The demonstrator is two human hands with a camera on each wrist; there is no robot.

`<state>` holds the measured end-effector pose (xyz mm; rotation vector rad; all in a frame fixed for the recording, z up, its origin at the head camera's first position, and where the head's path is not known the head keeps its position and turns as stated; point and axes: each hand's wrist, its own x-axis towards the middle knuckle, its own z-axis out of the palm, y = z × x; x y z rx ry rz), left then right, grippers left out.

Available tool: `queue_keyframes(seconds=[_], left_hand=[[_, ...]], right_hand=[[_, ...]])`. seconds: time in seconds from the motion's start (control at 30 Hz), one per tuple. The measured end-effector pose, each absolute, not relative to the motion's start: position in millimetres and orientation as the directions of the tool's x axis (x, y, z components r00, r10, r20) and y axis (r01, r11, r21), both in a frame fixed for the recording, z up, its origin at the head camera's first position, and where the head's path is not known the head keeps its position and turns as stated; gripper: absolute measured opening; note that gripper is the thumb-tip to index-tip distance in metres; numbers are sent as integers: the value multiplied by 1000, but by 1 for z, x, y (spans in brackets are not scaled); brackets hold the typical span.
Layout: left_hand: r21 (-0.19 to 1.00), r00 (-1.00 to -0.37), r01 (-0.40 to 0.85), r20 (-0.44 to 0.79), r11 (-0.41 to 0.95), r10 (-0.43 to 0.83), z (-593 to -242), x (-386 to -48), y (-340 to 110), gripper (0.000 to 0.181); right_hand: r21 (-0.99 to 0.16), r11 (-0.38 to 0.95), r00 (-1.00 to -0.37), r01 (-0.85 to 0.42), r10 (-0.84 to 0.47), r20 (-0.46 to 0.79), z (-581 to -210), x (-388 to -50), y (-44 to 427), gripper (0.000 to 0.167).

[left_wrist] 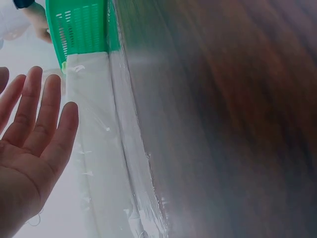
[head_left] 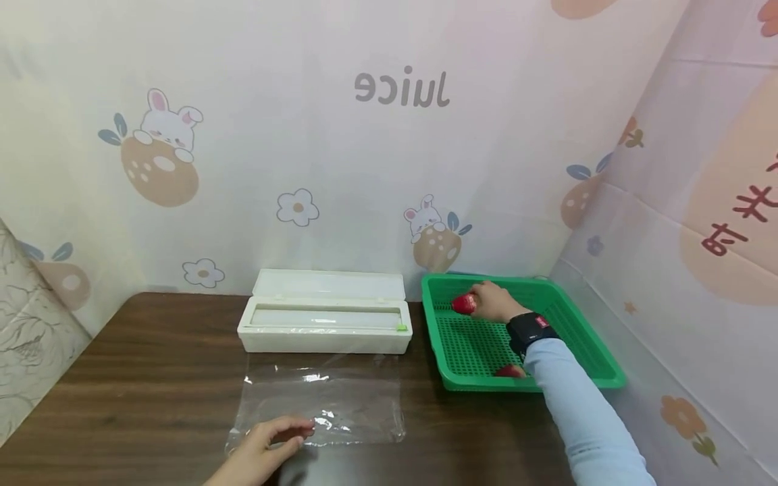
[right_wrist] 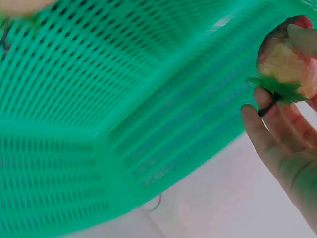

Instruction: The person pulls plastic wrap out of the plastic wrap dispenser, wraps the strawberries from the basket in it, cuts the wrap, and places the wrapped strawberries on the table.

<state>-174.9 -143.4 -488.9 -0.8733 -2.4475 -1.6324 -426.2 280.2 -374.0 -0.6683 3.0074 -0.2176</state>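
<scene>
The right hand (head_left: 494, 302) grips a red fruit (head_left: 464, 304) above the green basket (head_left: 446, 374). In the right wrist view that fruit (right_wrist: 282, 62) shows a pale patch, green leaves and a dark stem between the fingers. A second red fruit (head_left: 509, 371) lies at the basket's near side. The left hand (head_left: 264, 449) is over the near edge of a clear plastic sheet (head_left: 340, 405), fingers loosely bent, holding nothing; whether it touches the sheet cannot be told. In the left wrist view the left hand (left_wrist: 37, 134) has its fingers spread.
A white film box (head_left: 325, 341) with its lid raised stands against the back wall, left of the basket, with the sheet extending from its front. A small green piece (head_left: 402, 327) sits at its right end. Patterned cloth (head_left: 365, 169) covers the walls behind the brown table (head_left: 152, 378).
</scene>
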Motion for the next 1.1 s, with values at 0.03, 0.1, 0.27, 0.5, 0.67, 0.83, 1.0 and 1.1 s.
queue_keyframes(seconds=[0.03, 0.1, 0.27, 0.5, 0.67, 0.83, 1.0, 1.1], left_hand=[[829, -836, 490, 359, 270, 414, -487, -174, -143, 22], [836, -844, 478, 351, 272, 406, -484, -174, -142, 22], [863, -877, 415, 297, 287, 376, -474, -168, -139, 22], [871, -902, 388, 292, 301, 318, -455, -165, -128, 22], [918, -961, 260, 216, 298, 175, -442, -168, -120, 24], [956, -983, 177, 161, 233, 83, -433, -176, -108, 35], [971, -978, 178, 157, 158, 139, -436, -180, -95, 45], [970, -977, 178, 154, 164, 150, -441, -182, -91, 48]], right_hand=[[-180, 894, -909, -410, -418, -6, -368, -422, 279, 48], [-252, 883, -914, -397, -404, 25, -357, -412, 275, 51], [-348, 847, -914, -402, -395, 94, -335, -377, 250, 57], [-427, 753, -864, -500, -463, 196, -329, -308, 199, 56], [-451, 670, -797, -590, -575, 187, -358, -270, 163, 52], [-444, 627, -738, -641, -661, 133, -382, -248, 134, 50], [-490, 593, -714, -639, -695, 90, -391, -236, 117, 52], [-498, 578, -697, -647, -712, 79, -395, -234, 112, 53]])
